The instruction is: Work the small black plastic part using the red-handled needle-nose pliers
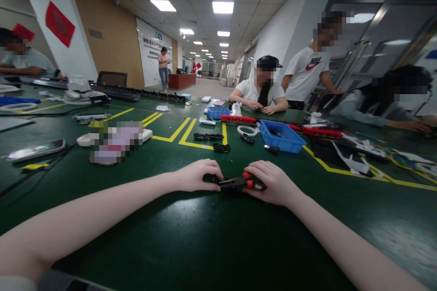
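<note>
My right hand (pixel 273 183) is closed round the red and black handles of a pair of pliers (pixel 235 183). The jaws point left, toward a small black part (pixel 210 178) pinched between the thumb and fingers of my left hand (pixel 198 176). The tips of the jaws meet or nearly meet that part; I cannot tell how firmly they grip it. Both hands are just above the green table, close together. Beyond them lie several black parts, among them a long one (pixel 208 137) and a shorter one (pixel 221 147).
A blue bin (pixel 282 136) sits beyond my right hand, with a white ring-shaped coil (pixel 247 131) beside it. To the left lie a blurred-out phone (pixel 116 143) and a grey handheld device (pixel 37 150). Across the table (pixel 164 241) sits a person (pixel 259 86); others are at both sides.
</note>
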The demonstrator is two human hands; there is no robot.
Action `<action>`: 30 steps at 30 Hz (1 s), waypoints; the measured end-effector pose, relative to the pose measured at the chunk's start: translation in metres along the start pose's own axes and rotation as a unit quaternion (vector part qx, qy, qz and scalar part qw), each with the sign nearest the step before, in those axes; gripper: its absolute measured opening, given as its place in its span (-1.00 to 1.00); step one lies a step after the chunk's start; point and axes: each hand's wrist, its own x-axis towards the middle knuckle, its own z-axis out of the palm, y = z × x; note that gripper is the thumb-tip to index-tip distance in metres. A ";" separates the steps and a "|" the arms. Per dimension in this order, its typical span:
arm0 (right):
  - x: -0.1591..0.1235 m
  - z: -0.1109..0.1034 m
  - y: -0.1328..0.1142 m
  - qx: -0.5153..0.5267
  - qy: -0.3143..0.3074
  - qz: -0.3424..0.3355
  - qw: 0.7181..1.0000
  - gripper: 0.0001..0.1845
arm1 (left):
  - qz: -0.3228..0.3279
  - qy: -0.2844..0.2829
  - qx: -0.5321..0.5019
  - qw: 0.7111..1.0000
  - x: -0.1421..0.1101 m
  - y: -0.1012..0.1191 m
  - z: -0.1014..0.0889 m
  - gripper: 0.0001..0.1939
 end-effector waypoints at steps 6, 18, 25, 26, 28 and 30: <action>0.000 0.000 -0.001 -0.007 0.012 -0.013 1.000 -0.58 | -0.011 0.015 -0.032 0.999 -0.001 0.001 0.000 -0.76; 0.001 0.002 0.000 -0.011 0.046 0.003 0.999 -0.59 | -0.011 0.022 -0.012 1.000 -0.002 0.000 0.000 -0.78; 0.003 0.003 0.001 -0.022 0.054 -0.005 0.998 -0.59 | -0.003 0.019 -0.016 1.000 -0.002 0.001 -0.001 -0.79; 0.003 0.004 0.000 -0.024 0.053 -0.011 0.998 -0.59 | -0.002 0.019 -0.015 1.000 -0.002 0.000 -0.001 -0.79; 0.003 0.004 0.000 -0.028 0.050 -0.022 0.998 -0.59 | -0.001 0.017 -0.011 1.000 -0.002 0.000 -0.001 -0.80; 0.003 0.004 0.000 -0.030 0.049 -0.025 0.998 -0.59 | -0.001 0.017 -0.008 1.000 -0.002 0.000 -0.001 -0.81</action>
